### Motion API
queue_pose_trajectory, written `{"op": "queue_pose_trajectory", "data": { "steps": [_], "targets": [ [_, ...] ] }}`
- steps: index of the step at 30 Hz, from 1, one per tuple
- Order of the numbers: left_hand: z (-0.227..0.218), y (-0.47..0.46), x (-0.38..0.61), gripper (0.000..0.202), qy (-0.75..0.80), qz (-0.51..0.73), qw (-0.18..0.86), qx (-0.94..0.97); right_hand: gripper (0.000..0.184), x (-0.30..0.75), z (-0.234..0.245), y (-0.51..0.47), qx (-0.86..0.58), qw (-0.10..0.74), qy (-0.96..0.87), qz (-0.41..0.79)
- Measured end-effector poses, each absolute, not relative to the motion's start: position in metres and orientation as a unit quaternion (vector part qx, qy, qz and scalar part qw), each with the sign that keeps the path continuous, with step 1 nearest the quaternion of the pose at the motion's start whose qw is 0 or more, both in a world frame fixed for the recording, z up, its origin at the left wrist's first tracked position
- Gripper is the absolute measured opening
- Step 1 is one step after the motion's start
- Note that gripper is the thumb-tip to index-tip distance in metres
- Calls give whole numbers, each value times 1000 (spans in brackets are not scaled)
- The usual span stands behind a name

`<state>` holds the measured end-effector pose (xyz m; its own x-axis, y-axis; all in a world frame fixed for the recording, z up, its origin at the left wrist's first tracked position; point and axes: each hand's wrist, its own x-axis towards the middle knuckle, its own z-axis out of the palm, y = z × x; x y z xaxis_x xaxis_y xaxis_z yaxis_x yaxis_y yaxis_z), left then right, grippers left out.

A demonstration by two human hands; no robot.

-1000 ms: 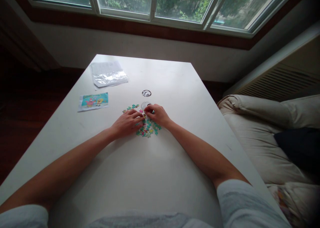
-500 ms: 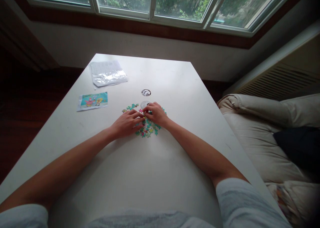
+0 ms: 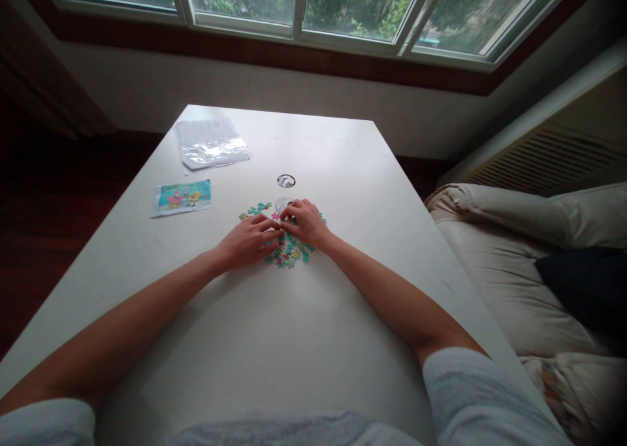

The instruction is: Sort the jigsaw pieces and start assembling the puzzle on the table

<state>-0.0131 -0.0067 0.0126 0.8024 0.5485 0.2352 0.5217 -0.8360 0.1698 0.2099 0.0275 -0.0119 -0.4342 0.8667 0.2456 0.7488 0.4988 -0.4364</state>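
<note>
Barely moved since a second ago, apart from a slight inward shift of the right hand (image 3: 309,225) toward the left hand (image 3: 247,240), baring outer bits of the puzzle-piece heap (image 3: 290,255). Bent narrow at the fingers (image 3: 267,226), with tips close together; impossible to tell whether pinching any piece. Heaped on the bench (image 3: 274,348) beneath and on the near side of both hands, with no common long axis. About equally near either hand; just past the right one, a clear disc (image 3: 281,205).
</note>
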Motion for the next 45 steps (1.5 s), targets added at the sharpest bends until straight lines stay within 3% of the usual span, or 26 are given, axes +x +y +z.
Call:
{"op": "queue_pose_trajectory", "data": {
  "steps": [25, 32, 39, 45],
  "targets": [
    [12, -6, -17, 28, 282, 142, 71, 946, 23, 216, -10, 23, -508, 207, -829, 112],
    [22, -14, -14, 28, 264, 152, 77, 949, 13, 229, -7, 25, -506, 190, -835, 107],
    [23, -50, -2, 51, 209, 75, 86, 971, 15, 237, 5, 15, -507, 172, -840, 85],
    [8, -65, -17, 68, 233, 47, 91, 967, 39, 243, 3, -21, -509, 180, -840, 58]
  ]
}}
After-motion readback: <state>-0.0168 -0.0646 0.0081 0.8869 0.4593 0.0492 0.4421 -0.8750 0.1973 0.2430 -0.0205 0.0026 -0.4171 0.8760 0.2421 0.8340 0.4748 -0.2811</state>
